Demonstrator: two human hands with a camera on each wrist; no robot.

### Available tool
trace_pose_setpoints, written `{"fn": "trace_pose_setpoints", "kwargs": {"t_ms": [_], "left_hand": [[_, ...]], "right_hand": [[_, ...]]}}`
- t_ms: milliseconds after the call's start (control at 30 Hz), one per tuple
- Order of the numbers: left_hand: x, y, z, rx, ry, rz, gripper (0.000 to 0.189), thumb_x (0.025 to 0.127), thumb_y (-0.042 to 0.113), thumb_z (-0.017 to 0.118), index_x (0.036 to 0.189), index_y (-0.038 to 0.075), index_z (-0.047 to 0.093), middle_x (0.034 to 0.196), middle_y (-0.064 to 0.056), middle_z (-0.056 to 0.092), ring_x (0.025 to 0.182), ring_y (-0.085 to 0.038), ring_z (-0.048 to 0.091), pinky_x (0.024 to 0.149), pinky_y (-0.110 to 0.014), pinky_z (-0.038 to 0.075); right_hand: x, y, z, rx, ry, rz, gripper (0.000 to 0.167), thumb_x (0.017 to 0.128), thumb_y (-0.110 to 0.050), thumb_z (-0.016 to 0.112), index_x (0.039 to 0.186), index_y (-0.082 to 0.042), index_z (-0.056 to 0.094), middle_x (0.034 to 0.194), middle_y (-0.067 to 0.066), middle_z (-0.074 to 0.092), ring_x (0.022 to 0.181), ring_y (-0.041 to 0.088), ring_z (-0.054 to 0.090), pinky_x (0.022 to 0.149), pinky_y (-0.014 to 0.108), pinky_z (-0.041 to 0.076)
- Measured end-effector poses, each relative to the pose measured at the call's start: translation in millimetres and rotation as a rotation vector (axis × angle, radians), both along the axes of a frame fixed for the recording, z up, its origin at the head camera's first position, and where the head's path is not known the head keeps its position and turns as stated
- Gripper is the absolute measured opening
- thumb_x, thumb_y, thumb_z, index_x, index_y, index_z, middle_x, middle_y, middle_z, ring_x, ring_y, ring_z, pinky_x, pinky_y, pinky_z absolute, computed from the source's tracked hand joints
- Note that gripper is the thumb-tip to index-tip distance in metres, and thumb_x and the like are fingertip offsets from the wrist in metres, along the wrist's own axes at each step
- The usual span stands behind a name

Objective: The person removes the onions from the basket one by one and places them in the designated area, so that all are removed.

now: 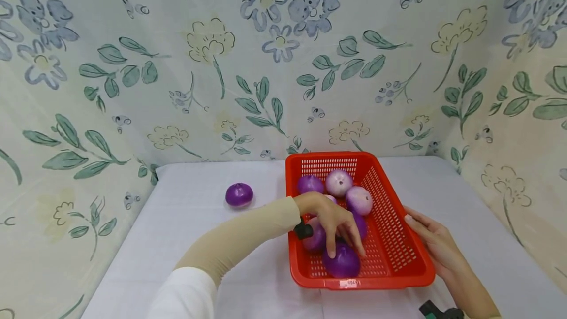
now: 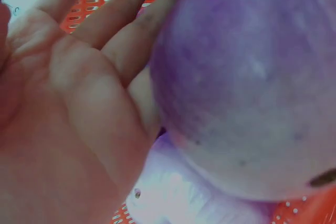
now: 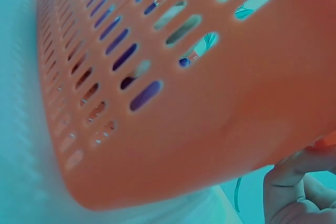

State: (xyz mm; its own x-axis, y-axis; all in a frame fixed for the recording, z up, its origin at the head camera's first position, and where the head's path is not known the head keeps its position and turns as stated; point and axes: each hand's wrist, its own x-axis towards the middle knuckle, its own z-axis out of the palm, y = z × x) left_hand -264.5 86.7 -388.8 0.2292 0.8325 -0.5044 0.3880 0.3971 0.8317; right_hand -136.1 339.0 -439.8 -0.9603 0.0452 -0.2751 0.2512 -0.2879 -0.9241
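Observation:
A red plastic basket point(image 1: 400, 260) with slotted walls stands on the white table, holding several purple onions. My left hand point(image 1: 328, 213) reaches into it from the left, palm down. Its thumb and fingers hang spread over the top of the front onion point(image 1: 342, 262), seemingly touching it without closing round it. Seen from the left wrist, the fingers point(image 2: 121, 30) extend beside a large pale-purple onion point(image 2: 252, 87). At the basket's right rim, my right hand point(image 1: 436, 245) grips the edge; its curled fingers point(image 3: 294, 177) show in the right wrist view.
One purple onion point(image 1: 239, 195) lies on the table point(image 1: 195, 210) left of the basket. Pale onions point(image 1: 339, 182) sit at the basket's back. Floral cloth point(image 1: 266, 87) hangs behind the table and along both sides.

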Motion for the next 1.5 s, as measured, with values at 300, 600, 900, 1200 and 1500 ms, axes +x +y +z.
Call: {"fn": "trace_pose_setpoints", "kwargs": {"t_ms": [300, 600, 900, 1200, 1500], "left_hand": [[2.4, 0.8, -8.5, 0.021, 0.031, -0.065, 0.062, 0.082, -0.013, 0.074, 0.14, -0.006, 0.052, 0.144, -0.015, 0.053, 0.128, -0.001, 0.05, 0.107, -0.016, 0.035], [4.8, 1.7, -9.9, 0.003, 0.072, -0.051, 0.064, 0.081, -0.011, 0.075, 0.14, -0.004, 0.053, 0.144, -0.011, 0.054, 0.126, 0.001, 0.05, 0.105, -0.015, 0.036], [4.2, -0.2, -10.2, -0.001, 0.108, -0.001, 0.062, 0.08, -0.007, 0.079, 0.137, 0.002, 0.059, 0.138, -0.003, 0.06, 0.121, 0.004, 0.053, 0.103, -0.013, 0.037], [5.4, 0.9, -6.8, 0.065, 0.131, -0.033, 0.062, 0.076, -0.003, 0.084, 0.134, 0.001, 0.062, 0.128, 0.003, 0.067, 0.116, 0.004, 0.055, 0.103, -0.012, 0.037], [5.7, -1.3, 1.4, 0.114, 0.159, 0.06, 0.061, 0.074, 0.002, 0.087, 0.131, 0.009, 0.067, 0.122, 0.013, 0.067, 0.116, 0.002, 0.056, 0.1, -0.015, 0.041]], "right_hand": [[0.0, -1.3, -3.1, -0.018, -0.008, 0.005, 0.021, 0.102, -0.025, 0.058, 0.108, -0.041, 0.07, 0.11, -0.013, 0.07, 0.098, 0.009, 0.067, 0.084, 0.031, 0.057], [0.7, -1.8, -4.1, -0.028, 0.002, 0.012, 0.021, 0.103, -0.025, 0.057, 0.11, -0.04, 0.069, 0.111, -0.012, 0.07, 0.098, 0.01, 0.067, 0.084, 0.032, 0.058], [-0.9, -1.3, -3.8, -0.026, 0.008, 0.009, 0.022, 0.103, -0.024, 0.057, 0.11, -0.04, 0.07, 0.111, -0.012, 0.07, 0.098, 0.01, 0.067, 0.083, 0.032, 0.058], [-0.9, -0.3, -4.0, -0.032, 0.018, 0.015, 0.023, 0.103, -0.024, 0.056, 0.11, -0.04, 0.07, 0.111, -0.011, 0.07, 0.099, 0.01, 0.067, 0.083, 0.033, 0.058], [0.0, 0.9, -2.7, -0.035, 0.027, 0.011, 0.022, 0.103, -0.024, 0.057, 0.11, -0.04, 0.07, 0.111, -0.012, 0.07, 0.098, 0.01, 0.068, 0.083, 0.032, 0.058]]}}
